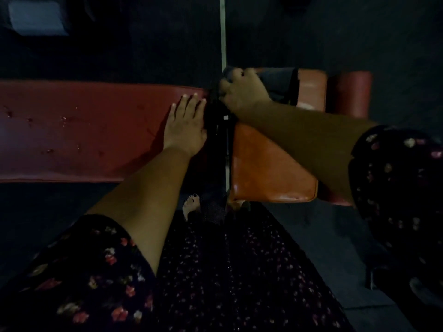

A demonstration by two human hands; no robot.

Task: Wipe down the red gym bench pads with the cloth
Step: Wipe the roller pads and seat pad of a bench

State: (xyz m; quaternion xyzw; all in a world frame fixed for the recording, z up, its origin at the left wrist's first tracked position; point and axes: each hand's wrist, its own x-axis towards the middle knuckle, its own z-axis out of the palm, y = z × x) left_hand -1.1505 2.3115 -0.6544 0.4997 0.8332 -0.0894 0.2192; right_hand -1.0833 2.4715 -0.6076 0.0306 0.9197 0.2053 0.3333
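The dark cloth (279, 79) lies bunched across the far end of the short bench pad (271, 168), next to the gap between the pads. My right hand (242, 92) grasps it there, fingers curled into the fabric. My left hand (185, 127) is released, lying flat with straight fingers on the long bench pad (84, 130), just beside the gap. A red roller pad (350, 92) sits past the short one. My bare foot (190, 207) stands on the dark floor (48, 200).

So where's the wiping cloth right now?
The dark cloth is right of centre in the head view, bunched under the right hand at the far edge of the shiny orange-red seat pad.
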